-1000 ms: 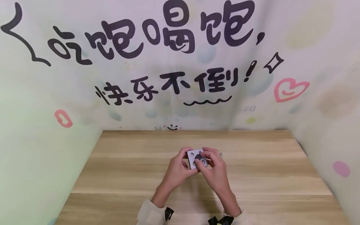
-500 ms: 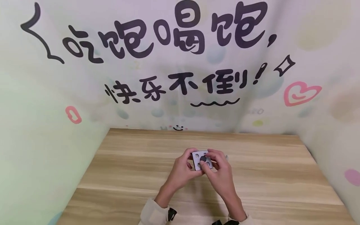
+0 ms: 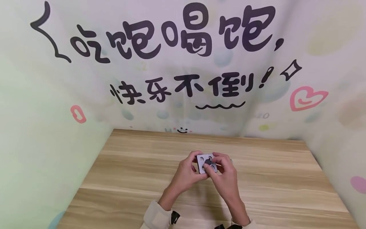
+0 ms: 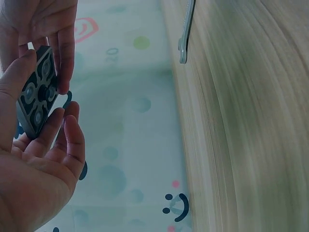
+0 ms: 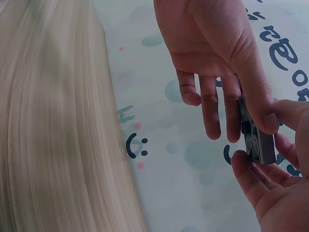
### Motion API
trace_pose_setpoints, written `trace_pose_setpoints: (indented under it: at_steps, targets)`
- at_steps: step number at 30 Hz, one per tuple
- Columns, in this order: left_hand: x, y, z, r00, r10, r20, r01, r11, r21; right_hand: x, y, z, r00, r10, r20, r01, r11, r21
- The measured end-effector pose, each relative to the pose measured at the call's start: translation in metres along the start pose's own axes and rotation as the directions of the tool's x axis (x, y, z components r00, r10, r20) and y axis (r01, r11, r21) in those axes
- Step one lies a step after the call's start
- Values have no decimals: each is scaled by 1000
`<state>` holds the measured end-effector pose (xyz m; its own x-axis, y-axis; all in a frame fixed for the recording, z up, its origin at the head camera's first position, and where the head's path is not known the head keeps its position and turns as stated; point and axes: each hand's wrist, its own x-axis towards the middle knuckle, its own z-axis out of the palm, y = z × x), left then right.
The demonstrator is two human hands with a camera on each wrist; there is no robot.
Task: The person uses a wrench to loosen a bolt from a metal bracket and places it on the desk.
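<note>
In the head view a small square grey metal plate (image 3: 200, 164) with round holes near its corners is held above the table. My left hand (image 3: 185, 174) grips it along its left side, thumb at the near edge and fingers at the far edge. With thumb and forefinger my right hand (image 3: 226, 174) pinches a dark lobed knob (image 3: 208, 161) at the plate's centre. Seen from the left wrist, the plate's underside (image 4: 36, 102) has dark recesses, rings at the corners and a dark central stud. The right wrist view shows the plate's thick edge (image 5: 267, 150) between both hands' fingers.
A slim metal tool (image 4: 187, 31), its whole shape cut off, lies on the wood-grain table (image 3: 137, 168). Behind the table stands a pale printed wall (image 3: 160, 121) with large dark lettering, and side walls flank both ends.
The head view has shifted, so table and hands appear farther right. Both hands keep their hold, while the knob's outline looks slightly turned between the right fingers.
</note>
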<state>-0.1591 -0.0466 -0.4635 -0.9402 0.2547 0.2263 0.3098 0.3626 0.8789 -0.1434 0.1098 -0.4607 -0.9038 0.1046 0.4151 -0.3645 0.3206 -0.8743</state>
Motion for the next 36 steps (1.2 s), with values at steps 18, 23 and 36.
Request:
trace_pose_setpoints:
  at_steps: [18,23,36]
  targets:
    - [-6,2,-9,999,20,33,-19,999,-38,-6,-10,4,1000,-12,-12,12,999,49]
    - [-3,4,-7,999,34,25,-33,999,-40,-3,-12,0,999,-34,-3,34,999,35]
    - [-7,8,-9,1000,19,24,-18,999,-51,-6,-13,-1,1000,-15,20,14,999,52]
